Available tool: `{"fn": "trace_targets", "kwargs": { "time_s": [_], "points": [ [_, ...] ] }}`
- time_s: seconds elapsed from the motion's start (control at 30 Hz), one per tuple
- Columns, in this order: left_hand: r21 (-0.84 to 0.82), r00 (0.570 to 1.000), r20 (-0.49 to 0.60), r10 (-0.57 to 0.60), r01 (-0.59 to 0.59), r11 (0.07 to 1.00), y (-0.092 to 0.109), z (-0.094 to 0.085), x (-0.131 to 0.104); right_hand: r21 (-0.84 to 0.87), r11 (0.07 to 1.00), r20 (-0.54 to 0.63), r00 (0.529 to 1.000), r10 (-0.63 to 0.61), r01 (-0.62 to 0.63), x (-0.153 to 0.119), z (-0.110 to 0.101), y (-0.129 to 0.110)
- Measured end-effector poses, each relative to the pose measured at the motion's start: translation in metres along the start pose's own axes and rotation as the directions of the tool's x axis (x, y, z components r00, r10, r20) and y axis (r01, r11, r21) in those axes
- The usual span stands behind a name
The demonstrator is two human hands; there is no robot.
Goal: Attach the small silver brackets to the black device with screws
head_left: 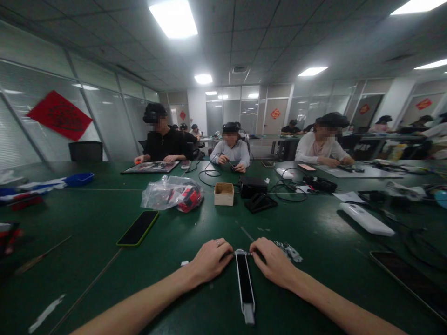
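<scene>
A long, narrow device [246,284] with a white frame and a black face lies lengthwise on the green table, its near end grey. My left hand [212,258] rests at the left of its far end, thumb and fingers pinched together. On the opposite side my right hand [273,260] is pinched in the same way. Both sets of fingertips meet small parts at that far end, too tiny to make out. Just beyond my right hand lie several small metal pieces [292,252], partly hidden by it. A ring is on a left finger.
Ahead are a small cardboard box [224,194], a clear plastic bag [171,193] with red and black contents, and a black box [253,185]. A phone [138,228] lies left; a white device [366,218] and dark phone [412,279] lie right. Co-workers sit across the table.
</scene>
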State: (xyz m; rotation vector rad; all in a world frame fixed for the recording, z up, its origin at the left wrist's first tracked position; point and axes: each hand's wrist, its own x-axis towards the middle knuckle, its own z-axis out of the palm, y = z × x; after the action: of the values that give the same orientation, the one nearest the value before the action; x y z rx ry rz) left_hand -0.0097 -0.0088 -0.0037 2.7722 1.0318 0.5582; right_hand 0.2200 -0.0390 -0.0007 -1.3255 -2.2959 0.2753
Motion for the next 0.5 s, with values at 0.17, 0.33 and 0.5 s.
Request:
{"fn": "trace_targets", "kwargs": {
  "time_s": [0.17, 0.33, 0.5],
  "points": [
    [0.014, 1.0, -0.003, 0.001, -0.001, 1.0, 0.0001, 0.0, 0.0006, -0.006, 1.0, -0.027, 1.0, -0.007, 0.007, -0.0001, -0.0003, -0.0008],
    [0.009, 1.0, 0.011, -0.008, 0.007, 1.0, 0.0027, -0.0041, 0.0003, -0.009, 0.999, -0.026, 0.999, 0.033, -0.033, 0.0008, -0.0028, -0.0033],
    [-0.006, 1.0, 0.007, -0.013, 0.013, 1.0, 0.002, -0.0025, -0.0003, -0.007, 0.999, -0.013, 0.998, 0.054, -0.054, 0.0008, -0.0046, -0.0053]
  ]
}}
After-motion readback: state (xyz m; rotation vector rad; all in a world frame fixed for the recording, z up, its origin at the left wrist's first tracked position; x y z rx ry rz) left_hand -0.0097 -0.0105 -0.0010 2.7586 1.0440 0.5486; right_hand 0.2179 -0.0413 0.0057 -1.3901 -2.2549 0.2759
